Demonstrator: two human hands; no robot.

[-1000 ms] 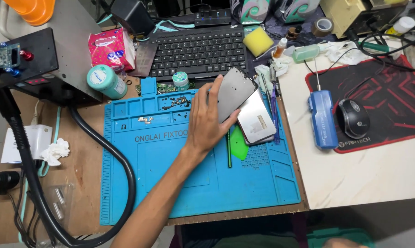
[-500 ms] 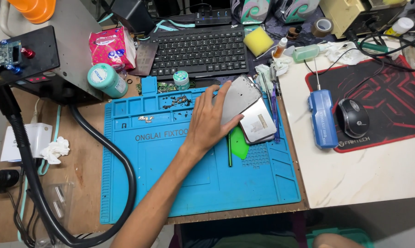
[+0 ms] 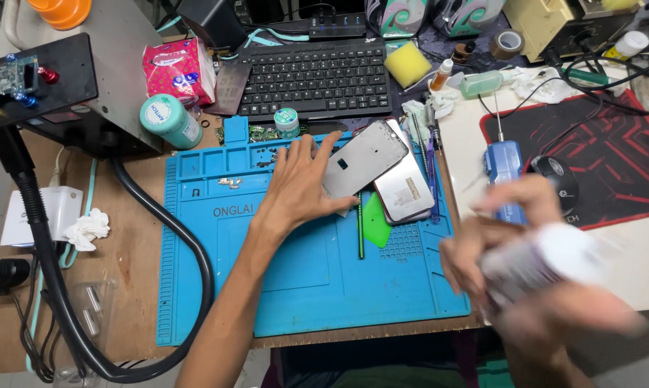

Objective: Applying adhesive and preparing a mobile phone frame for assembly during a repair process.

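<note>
My left hand [image 3: 299, 183] lies flat and open, fingertips pressing the grey phone back cover [image 3: 364, 167] onto the blue mat [image 3: 296, 287]. My blurred right hand [image 3: 518, 266] grips a white bottle [image 3: 547, 262].

black keyboard [image 3: 314, 77] | yellow sponge [image 3: 408, 63] | pink tissue pack [image 3: 178, 70] | black mouse [image 3: 556, 183] | tape roll [image 3: 507, 44]

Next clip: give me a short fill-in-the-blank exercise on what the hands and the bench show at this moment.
1. The left hand rests on a grey phone panel lying on the ____ mat.
2. The blurred right hand holds a ____ bottle.
3. The yellow sponge sits right of the black ____.
Missing words: blue; white; keyboard
</note>
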